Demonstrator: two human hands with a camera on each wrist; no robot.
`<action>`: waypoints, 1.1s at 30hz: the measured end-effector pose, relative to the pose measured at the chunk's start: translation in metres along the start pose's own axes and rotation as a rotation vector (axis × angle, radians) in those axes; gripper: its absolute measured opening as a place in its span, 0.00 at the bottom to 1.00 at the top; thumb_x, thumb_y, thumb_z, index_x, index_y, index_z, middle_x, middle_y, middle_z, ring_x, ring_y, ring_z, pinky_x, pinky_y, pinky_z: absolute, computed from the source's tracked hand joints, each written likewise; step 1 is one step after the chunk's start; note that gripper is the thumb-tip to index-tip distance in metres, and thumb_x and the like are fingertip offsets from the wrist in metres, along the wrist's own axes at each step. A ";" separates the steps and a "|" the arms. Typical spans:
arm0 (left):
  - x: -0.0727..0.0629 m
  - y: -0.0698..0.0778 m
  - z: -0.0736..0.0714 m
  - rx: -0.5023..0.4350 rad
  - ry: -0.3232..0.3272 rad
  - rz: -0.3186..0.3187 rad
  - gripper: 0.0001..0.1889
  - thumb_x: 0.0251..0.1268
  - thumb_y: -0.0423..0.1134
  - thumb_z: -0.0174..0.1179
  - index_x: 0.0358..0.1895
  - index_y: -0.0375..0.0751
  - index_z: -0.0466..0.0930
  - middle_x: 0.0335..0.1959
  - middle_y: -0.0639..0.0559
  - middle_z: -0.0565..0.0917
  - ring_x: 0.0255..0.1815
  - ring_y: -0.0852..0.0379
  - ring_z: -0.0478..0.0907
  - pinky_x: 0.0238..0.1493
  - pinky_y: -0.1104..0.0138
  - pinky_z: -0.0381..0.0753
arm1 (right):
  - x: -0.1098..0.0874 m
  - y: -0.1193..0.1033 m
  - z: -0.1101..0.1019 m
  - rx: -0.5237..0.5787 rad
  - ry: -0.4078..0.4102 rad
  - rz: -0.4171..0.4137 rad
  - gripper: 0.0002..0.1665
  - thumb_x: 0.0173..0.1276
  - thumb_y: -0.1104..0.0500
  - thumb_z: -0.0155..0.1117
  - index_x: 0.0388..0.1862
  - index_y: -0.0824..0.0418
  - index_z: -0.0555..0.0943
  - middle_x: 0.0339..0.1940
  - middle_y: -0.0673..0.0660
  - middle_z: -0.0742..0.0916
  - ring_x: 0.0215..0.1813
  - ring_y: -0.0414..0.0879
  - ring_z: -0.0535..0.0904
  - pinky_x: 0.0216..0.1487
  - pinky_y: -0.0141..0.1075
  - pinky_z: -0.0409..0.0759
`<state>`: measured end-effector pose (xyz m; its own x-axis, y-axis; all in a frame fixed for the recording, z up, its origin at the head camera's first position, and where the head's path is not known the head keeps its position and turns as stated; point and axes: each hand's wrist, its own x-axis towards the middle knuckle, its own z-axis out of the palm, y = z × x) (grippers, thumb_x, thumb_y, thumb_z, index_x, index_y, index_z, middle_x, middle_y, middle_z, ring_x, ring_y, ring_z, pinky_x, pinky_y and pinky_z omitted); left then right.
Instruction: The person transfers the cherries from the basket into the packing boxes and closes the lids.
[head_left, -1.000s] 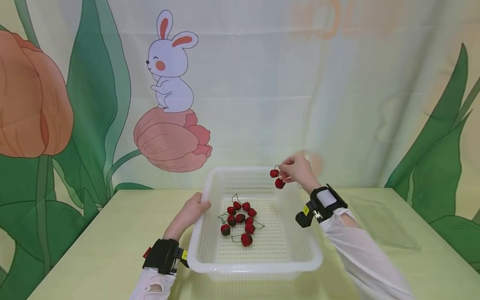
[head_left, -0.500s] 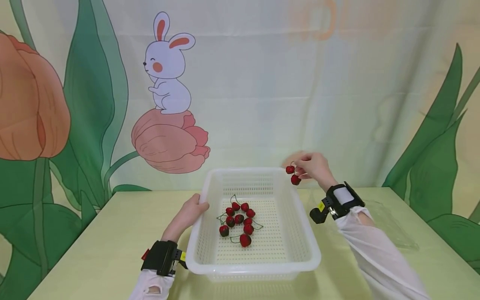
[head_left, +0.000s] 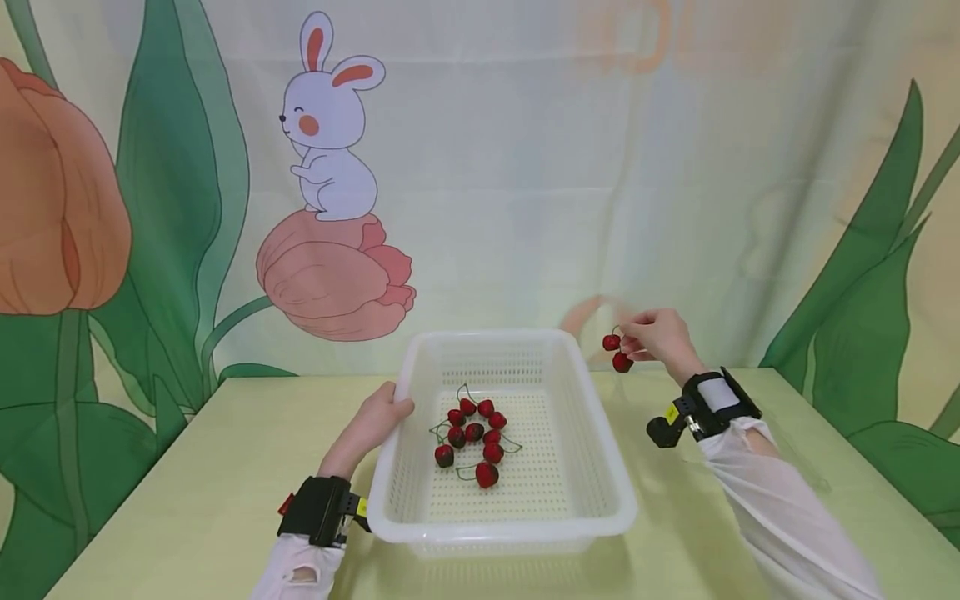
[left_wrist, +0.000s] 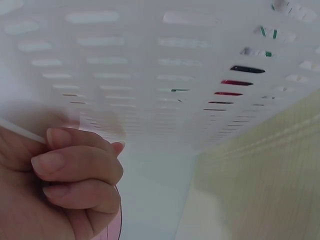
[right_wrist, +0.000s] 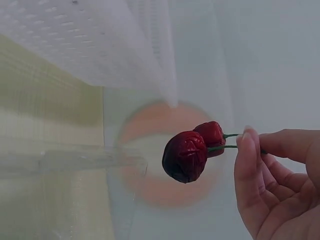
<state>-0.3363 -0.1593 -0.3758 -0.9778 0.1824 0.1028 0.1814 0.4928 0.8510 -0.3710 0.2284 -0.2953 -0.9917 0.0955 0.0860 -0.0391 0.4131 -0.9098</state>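
Observation:
My right hand (head_left: pixel 658 340) pinches the green stems of two dark red cherries (head_left: pixel 622 362) and holds them in the air, right of the basket's far corner. In the right wrist view these cherries (right_wrist: pixel 185 157) look wrinkled, one darker underneath, and thumb and finger meet on the stems. A white perforated plastic basket (head_left: pixel 600 467) stands at the middle of the table. Several more cherries (head_left: pixel 487 475) with stems lie in its left half. At the basket's left side my left hand (head_left: pixel 377 414) grips the rim, with its fingers (left_wrist: pixel 82 165) curled outside the wall.
On the pale yellow table (head_left: pixel 202 483), a clear plastic container (right_wrist: pixel 75 162) lies right of the basket, partly behind the right forearm in the head view. A printed cloth (head_left: pixel 480 167) with a rabbit and tulips hangs behind the table.
My right hand has carried the two cherries rightward, from over the basket's far right corner to outside its rim. The left hand keeps hold of the rim.

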 end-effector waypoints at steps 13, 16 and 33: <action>0.002 -0.003 0.001 0.018 0.007 -0.005 0.17 0.63 0.33 0.45 0.49 0.23 0.60 0.42 0.32 0.71 0.37 0.40 0.76 0.32 0.53 0.79 | -0.006 0.019 -0.013 -0.033 -0.016 0.077 0.19 0.65 0.61 0.56 0.45 0.77 0.72 0.25 0.60 0.82 0.25 0.44 0.79 0.31 0.34 0.80; 0.001 -0.002 -0.001 0.021 0.010 -0.012 0.17 0.63 0.33 0.45 0.49 0.23 0.60 0.42 0.32 0.71 0.37 0.40 0.76 0.32 0.54 0.79 | -0.009 0.022 -0.014 -0.029 -0.024 0.081 0.18 0.64 0.62 0.56 0.45 0.79 0.72 0.23 0.59 0.81 0.24 0.44 0.79 0.31 0.35 0.80; -0.001 0.000 0.000 -0.017 -0.005 0.000 0.16 0.63 0.33 0.44 0.49 0.24 0.60 0.42 0.32 0.71 0.36 0.40 0.76 0.31 0.53 0.79 | -0.015 0.042 -0.007 -0.041 -0.144 0.104 0.17 0.62 0.66 0.55 0.42 0.82 0.72 0.20 0.59 0.81 0.23 0.45 0.79 0.31 0.37 0.80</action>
<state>-0.3358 -0.1596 -0.3762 -0.9773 0.1867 0.1001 0.1795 0.4786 0.8595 -0.3569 0.2503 -0.3325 -0.9975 0.0102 -0.0695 0.0668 0.4446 -0.8932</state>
